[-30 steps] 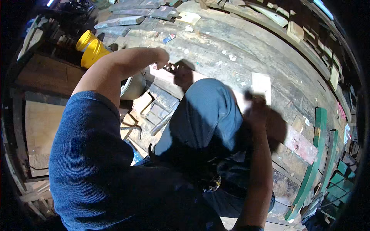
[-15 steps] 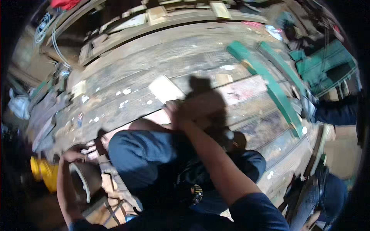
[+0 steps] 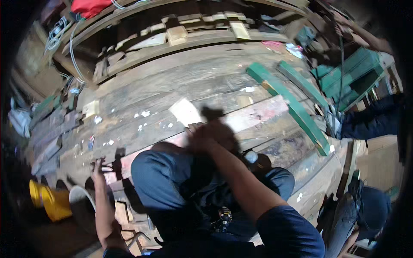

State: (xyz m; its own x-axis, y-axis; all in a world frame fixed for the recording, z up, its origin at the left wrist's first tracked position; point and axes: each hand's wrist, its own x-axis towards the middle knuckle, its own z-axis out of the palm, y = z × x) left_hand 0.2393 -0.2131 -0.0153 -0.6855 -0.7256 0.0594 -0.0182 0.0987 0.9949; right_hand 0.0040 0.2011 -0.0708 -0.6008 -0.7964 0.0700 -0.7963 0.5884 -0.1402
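A long plank (image 3: 258,114) with pink stains lies across the floorboards in front of me. My right hand (image 3: 202,136), in shadow, holds the plank near its middle, with the fingertips at its far edge. A pale, flat wooden piece (image 3: 186,112) lies just beyond those fingers. At the plank's left end, my left hand (image 3: 99,167) is raised with fingers apart; blur hides any small thing in it. Close by the left forearm stands a grey bucket (image 3: 81,197). My bent knees are on either side of my right forearm.
Two green-painted beams (image 3: 297,107) lie to the right. Beyond them is a green box (image 3: 350,79), near another person's arm (image 3: 370,41). A yellow container (image 3: 51,201) stands at left. Wood offcuts (image 3: 176,35) line the far shelf, and rope (image 3: 58,36) hangs far left.
My left hand has moved up and right, away from the bucket, toward the plank's left end. My right hand stays on the plank. The view has shifted, and another person's arm appears at the far right.
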